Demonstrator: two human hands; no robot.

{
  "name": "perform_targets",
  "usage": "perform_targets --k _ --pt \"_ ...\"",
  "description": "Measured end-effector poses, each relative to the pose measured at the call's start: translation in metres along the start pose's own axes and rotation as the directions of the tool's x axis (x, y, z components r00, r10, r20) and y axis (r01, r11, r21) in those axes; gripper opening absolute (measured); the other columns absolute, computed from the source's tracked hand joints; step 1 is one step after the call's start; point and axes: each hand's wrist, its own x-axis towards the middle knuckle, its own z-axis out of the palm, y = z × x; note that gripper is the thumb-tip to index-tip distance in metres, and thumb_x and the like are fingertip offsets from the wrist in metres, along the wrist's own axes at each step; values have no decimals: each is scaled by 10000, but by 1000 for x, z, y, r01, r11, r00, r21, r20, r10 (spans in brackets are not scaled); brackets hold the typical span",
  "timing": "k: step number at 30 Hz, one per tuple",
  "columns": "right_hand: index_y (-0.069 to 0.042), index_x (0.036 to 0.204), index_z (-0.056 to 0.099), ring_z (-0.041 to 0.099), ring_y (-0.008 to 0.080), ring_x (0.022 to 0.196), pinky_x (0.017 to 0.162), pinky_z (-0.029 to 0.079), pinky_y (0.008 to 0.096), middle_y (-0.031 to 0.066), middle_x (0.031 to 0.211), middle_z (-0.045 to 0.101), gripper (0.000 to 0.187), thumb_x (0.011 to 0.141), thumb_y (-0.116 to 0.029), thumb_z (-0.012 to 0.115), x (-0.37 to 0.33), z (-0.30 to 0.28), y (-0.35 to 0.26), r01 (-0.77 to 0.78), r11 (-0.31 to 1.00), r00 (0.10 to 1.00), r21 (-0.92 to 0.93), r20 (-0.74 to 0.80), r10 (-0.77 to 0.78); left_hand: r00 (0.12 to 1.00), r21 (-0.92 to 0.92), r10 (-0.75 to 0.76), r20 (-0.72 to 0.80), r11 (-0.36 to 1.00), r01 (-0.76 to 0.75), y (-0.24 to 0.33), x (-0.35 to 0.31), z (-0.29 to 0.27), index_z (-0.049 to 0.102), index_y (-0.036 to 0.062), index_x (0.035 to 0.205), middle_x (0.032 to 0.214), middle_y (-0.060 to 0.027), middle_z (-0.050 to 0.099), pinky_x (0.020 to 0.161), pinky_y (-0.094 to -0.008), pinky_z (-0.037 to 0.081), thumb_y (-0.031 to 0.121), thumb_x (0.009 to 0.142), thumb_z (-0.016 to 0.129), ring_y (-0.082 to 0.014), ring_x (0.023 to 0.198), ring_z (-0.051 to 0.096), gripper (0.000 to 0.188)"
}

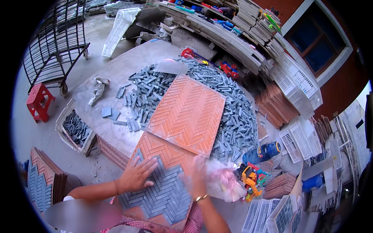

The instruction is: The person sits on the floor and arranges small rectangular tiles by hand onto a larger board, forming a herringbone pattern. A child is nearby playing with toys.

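My left hand (139,174) lies with fingers spread on grey stone strips (165,196), which sit in a herringbone pattern in the near orange grooved tray (165,146). The right hand (199,176), smeared by motion, is over that tray's right edge; whether it holds anything cannot be made out. Just beyond, a second orange grooved tray (188,114) bears no strips and slopes up over a heap of loose grey strips (235,128). More loose strips (149,87) spread to its left on the pale table (89,120).
At the left stand a crate of strips (75,130), a red stool (40,101) and a stack of trays (44,178). A blue bottle (262,152) and colourful plastic toys (250,180) lie to the right, near white crates (297,138). A crumpled glove (98,89) rests on the table.
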Motion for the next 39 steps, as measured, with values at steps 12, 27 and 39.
perform_targets --k 12,27,39 --pt "60 1368 216 182 349 1352 1084 136 495 258 1432 214 885 812 -577 476 -47 38 -66 65 997 964 30 255 -71 999 82 -35 -12 996 36 0 -18 29 329 39 1361 1433 -105 309 1071 -483 182 535 805 479 -239 1318 295 760" --pt "56 1318 344 362 377 1251 1038 279 416 263 1334 382 537 890 -226 503 -159 16 -21 -357 709 846 608 -111 521 992 101 -124 -23 987 126 36 -26 16 272 6 1374 1446 -140 258 1071 -515 161 558 821 442 -281 1340 241 800" --pt "35 1340 331 421 170 1176 1002 298 287 80 1322 440 676 958 -501 181 -185 51 -18 -403 -196 785 894 447 428 989 123 -100 -109 986 113 35 -1 22 253 2 1382 1442 -160 259 1068 -535 131 535 819 481 -312 1344 225 808"
